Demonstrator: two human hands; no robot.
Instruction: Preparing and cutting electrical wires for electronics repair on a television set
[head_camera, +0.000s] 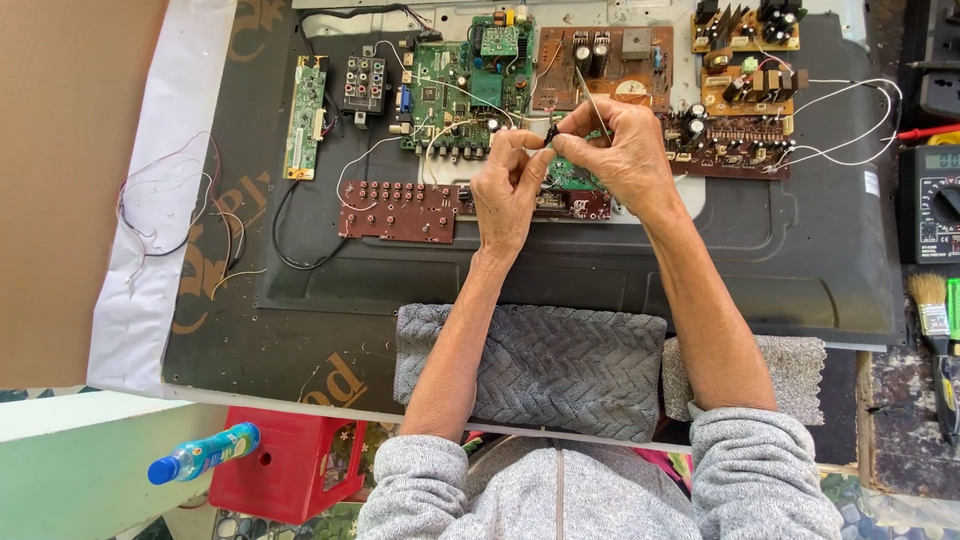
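My left hand (508, 182) and my right hand (618, 145) meet above a small green circuit board (572, 176) lying on the dark back panel of a flat screen (800, 250). My right hand pinches a thin metal tool (592, 100) like tweezers, its shaft pointing up and away. My left hand's fingertips pinch a small dark part (550, 133) right at the tool's tip. A long dark red board with rows of sockets (400, 210) lies just left of my left hand.
Several green and brown circuit boards (470, 80) with white wires sit along the panel's far edge. A multimeter (932, 200) and a paintbrush (934, 310) lie at the right. Grey towels (540, 360) pad the near edge. A red stool (290, 460) and blue bottle (203, 453) stand below.
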